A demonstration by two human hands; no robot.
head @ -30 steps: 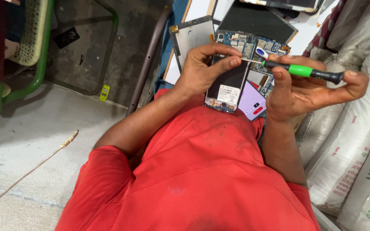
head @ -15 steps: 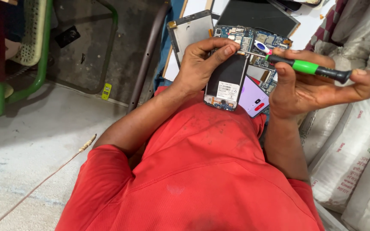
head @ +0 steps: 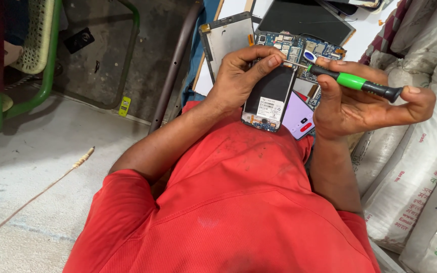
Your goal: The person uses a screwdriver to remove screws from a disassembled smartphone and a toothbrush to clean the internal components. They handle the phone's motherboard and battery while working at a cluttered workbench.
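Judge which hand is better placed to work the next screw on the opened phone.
Right, probably. The right hand holds the green-and-black screwdriver with its tip at the opened phone with exposed black battery, while the left hand is occupied gripping that phone.

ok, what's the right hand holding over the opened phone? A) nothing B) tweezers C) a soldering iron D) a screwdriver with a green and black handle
D: the right hand holds a screwdriver with a green and black handle, its thin metal tip pointing at the upper part of the opened phone, which the left hand steadies.
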